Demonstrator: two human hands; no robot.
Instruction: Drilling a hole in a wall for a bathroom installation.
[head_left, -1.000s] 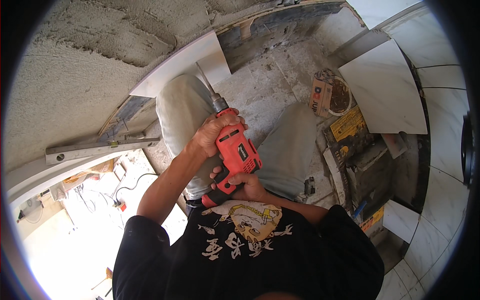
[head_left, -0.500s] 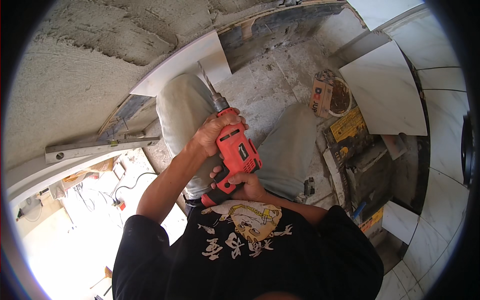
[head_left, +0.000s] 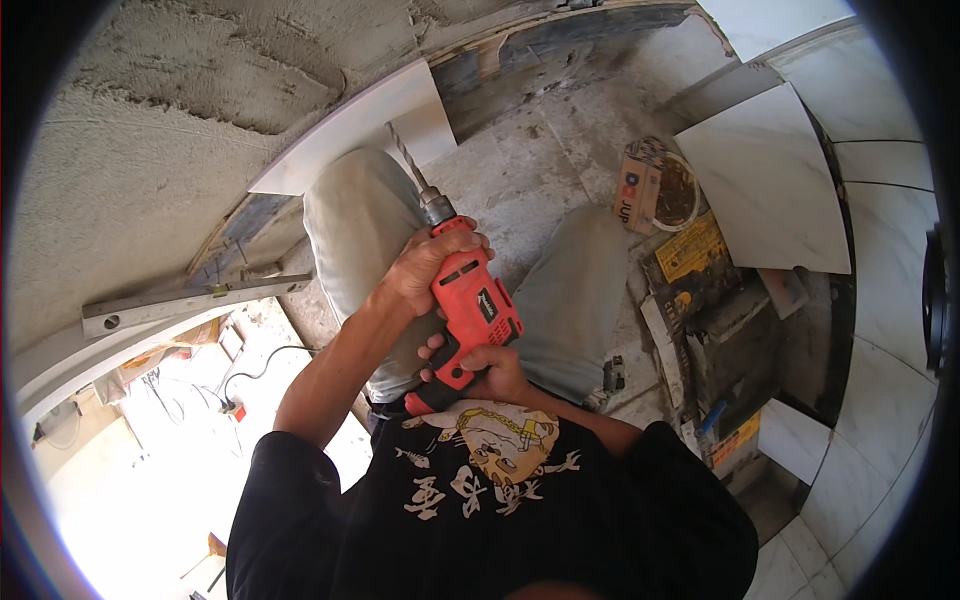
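Observation:
A red and black power drill [head_left: 468, 305] lies slantwise in front of my body, with its long spiral bit [head_left: 405, 154] aimed up and slightly left. Just behind the chuck [head_left: 436, 207], my left hand [head_left: 432, 262] is wrapped round the front of the drill. My right hand [head_left: 497, 372] grips the rear handle, its thumb on the near side and its fingertips showing at the left; the trigger is hidden. The bit's tip appears in front of a white panel [head_left: 415, 110] leaning at the rough wall; I cannot tell whether they touch.
A spirit level [head_left: 190, 302] lies along the ledge at left. To the right are a cardboard box [head_left: 637, 190], a round bucket [head_left: 678, 195] and a large marbled tile [head_left: 775, 185]. A black cable [head_left: 262, 368] runs at lower left, and a rough cement wall [head_left: 190, 130] rises at upper left.
The view has shifted a little, so the surroundings sit slightly further left. Both hands keep the same grip on the drill; its bit leans slightly more to the left.

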